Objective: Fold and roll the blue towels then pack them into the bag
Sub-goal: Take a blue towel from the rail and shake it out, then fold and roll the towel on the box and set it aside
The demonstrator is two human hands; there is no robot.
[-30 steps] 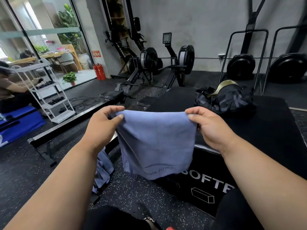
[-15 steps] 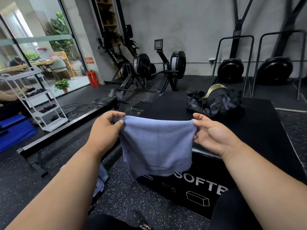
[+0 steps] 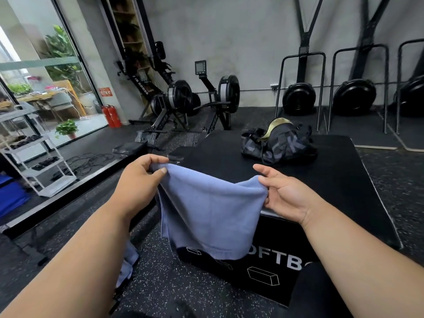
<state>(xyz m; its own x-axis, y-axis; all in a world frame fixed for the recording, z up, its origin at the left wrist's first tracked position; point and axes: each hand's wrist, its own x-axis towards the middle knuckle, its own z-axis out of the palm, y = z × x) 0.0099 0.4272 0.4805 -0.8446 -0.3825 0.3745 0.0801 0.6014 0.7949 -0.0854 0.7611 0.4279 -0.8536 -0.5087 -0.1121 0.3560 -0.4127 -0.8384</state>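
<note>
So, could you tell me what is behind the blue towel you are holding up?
Behind the blue towel stands the black box; its white lettering and block drawings show past the towel's edges. The first letters and part of the box's near face are covered. The bag sits farther back on the box's top.

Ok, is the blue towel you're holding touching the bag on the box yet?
Apart. The head view shows the blue towel hanging between the left hand and right hand, with bare black box top between it and the bag.
</note>
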